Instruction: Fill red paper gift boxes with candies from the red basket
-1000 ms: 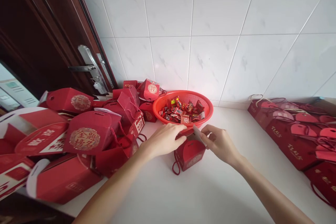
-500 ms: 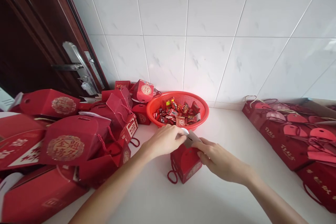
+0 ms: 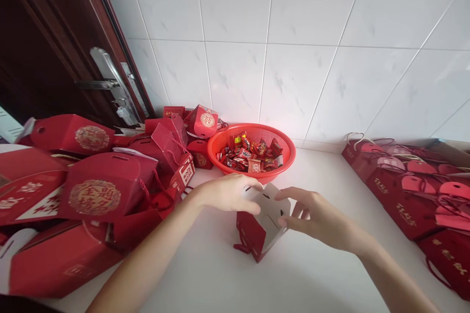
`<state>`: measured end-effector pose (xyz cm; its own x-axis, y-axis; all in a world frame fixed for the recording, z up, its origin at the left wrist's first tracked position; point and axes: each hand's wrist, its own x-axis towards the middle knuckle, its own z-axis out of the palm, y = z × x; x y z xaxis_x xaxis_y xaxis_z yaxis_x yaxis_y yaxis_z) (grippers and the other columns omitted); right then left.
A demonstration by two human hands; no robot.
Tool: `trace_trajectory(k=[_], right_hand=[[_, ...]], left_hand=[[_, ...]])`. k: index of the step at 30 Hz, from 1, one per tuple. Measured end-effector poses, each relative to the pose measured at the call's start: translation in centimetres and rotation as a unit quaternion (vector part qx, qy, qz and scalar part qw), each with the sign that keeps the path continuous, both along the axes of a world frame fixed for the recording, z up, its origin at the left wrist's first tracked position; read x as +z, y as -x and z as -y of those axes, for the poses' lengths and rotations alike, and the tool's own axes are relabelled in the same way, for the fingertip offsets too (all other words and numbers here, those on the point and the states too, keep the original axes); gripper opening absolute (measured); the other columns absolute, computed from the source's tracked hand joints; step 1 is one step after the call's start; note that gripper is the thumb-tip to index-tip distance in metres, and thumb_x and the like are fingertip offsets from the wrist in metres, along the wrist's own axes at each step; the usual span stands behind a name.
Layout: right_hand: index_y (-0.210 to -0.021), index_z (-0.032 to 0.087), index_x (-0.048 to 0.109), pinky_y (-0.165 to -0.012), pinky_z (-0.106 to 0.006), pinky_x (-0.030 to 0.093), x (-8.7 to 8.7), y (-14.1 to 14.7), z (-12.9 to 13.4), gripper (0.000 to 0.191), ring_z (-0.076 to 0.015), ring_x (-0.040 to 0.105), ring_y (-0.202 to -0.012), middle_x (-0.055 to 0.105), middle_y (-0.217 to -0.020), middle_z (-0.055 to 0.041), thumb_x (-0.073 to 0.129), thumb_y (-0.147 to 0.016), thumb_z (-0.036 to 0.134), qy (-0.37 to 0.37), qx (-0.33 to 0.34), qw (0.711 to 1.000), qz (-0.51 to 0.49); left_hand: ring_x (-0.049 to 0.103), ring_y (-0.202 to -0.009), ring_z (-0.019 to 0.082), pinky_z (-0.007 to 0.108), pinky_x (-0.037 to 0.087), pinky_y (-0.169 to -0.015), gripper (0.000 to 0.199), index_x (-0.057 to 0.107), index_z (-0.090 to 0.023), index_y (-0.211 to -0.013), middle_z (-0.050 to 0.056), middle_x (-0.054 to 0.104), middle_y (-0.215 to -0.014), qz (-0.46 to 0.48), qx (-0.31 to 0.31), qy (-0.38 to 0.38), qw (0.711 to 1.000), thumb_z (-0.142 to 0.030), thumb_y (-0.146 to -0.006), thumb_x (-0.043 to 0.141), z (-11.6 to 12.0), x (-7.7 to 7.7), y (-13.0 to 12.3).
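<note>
A small red box (image 3: 253, 233) stands on the white table with its top flaps spread and its pale inside showing. My left hand (image 3: 231, 194) is at the box's left and back flaps, its thumb and fingers apart. On the other side my right hand (image 3: 312, 217) has its fingers spread around the right flap, thumb near the flap's edge. A red cord lies at the box's left foot. Just behind the box, a red plastic basket (image 3: 290, 160) holds wrapped candies (image 3: 254, 165).
Many red gift boxes (image 3: 99, 188) are piled at the left. Rows of red boxes with cords (image 3: 394, 200) stand at the right. Behind are a tiled wall (image 3: 235, 73) and a dark door with a metal handle (image 3: 106, 78).
The box's top flaps, folded together before, are now spread and the inside shows. My hands have moved apart slightly, and their fingers have opened. The view has shifted a little.
</note>
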<state>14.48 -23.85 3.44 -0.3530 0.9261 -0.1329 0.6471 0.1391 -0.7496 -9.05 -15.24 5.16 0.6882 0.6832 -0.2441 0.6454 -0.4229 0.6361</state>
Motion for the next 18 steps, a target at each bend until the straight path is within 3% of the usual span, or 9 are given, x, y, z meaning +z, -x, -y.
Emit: trace_trajectory(k=[3, 7, 8, 10, 13, 15, 18], right_hand=[[-0.143, 0.027, 0.054, -0.072, -0.029, 0.053, 0.5, -0.1, 0.4, 0.065, -0.0187, 0.066, -0.08, 0.07, -0.105, -0.0062, 0.071, -0.082, 0.041, 0.023, -0.005, 1.0, 0.016], [-0.147, 0.033, 0.05, -0.071, -0.027, 0.053, -0.8, 0.1, 0.2, 0.084, -0.0185, 0.066, -0.076, 0.071, -0.102, -0.0039, 0.076, -0.068, 0.024, 0.032, -0.03, 0.998, 0.055], [-0.147, 0.033, 0.05, -0.067, -0.025, 0.053, -1.4, 0.0, 0.0, 0.088, -0.0181, 0.066, -0.073, 0.071, -0.1, -0.0037, 0.076, -0.064, 0.021, 0.041, -0.025, 0.997, 0.054], [-0.148, 0.032, 0.047, -0.066, -0.024, 0.053, -2.5, -0.2, -0.8, 0.088, -0.0185, 0.066, -0.075, 0.071, -0.099, -0.0044, 0.075, -0.065, 0.026, 0.048, -0.008, 0.998, 0.032], [-0.148, 0.03, 0.046, -0.068, -0.023, 0.053, -3.6, -0.7, -1.8, 0.092, -0.0184, 0.066, -0.076, 0.072, -0.1, -0.0048, 0.078, -0.062, 0.032, 0.062, 0.017, 0.998, 0.007], [-0.149, 0.029, 0.045, -0.069, -0.023, 0.053, -3.8, -0.9, -2.2, 0.095, -0.0174, 0.066, -0.074, 0.072, -0.098, -0.0039, 0.079, -0.061, 0.034, 0.084, 0.018, 0.996, -0.002], [-0.152, 0.026, 0.041, -0.071, -0.025, 0.052, -3.9, -0.8, -2.8, 0.096, -0.0175, 0.066, -0.071, 0.072, -0.085, -0.0021, 0.077, -0.064, 0.037, 0.119, 0.004, 0.993, 0.006]], left_hand=[[0.052, -0.135, 0.03, 0.032, 0.042, -0.105, 0.091, 0.054, -0.027, -0.145, 0.006, 0.054, -0.151, 0.01, -0.05, 0.056, 0.997, -0.049, -0.063, 0.085, -1.0, 0.1, 1.5], [0.055, -0.132, 0.034, 0.037, 0.044, -0.106, 0.098, 0.054, -0.03, -0.145, 0.007, 0.057, -0.148, -0.016, -0.039, 0.047, 0.998, -0.056, -0.056, 0.088, -1.1, 0.3, 2.4], [0.058, -0.128, 0.035, 0.039, 0.046, -0.103, 0.099, 0.055, -0.03, -0.145, 0.008, 0.058, -0.147, -0.034, -0.027, 0.036, 0.998, -0.057, -0.055, 0.088, -1.0, 0.4, 2.4], [0.072, -0.102, 0.034, 0.04, 0.055, -0.085, 0.104, 0.05, -0.03, -0.149, 0.012, 0.067, -0.132, -0.064, -0.007, 0.067, 0.996, -0.06, -0.056, 0.087, -0.8, 0.7, 2.3], [0.07, -0.057, 0.026, 0.034, 0.054, -0.055, 0.119, 0.029, -0.025, -0.159, 0.007, 0.076, -0.083, -0.06, -0.008, 0.182, 0.981, -0.059, -0.06, 0.086, -0.5, 0.6, 2.1], [0.067, -0.05, 0.025, 0.031, 0.052, -0.05, 0.127, 0.022, -0.021, -0.161, 0.002, 0.072, -0.069, -0.016, -0.013, 0.233, 0.972, -0.055, -0.059, 0.089, -0.6, 0.0, 2.1], [0.071, -0.057, 0.025, 0.031, 0.054, -0.053, 0.124, 0.027, -0.023, -0.16, 0.004, 0.076, -0.079, 0.076, -0.018, 0.277, 0.958, -0.051, -0.058, 0.091, -0.9, -1.6, 2.3]])
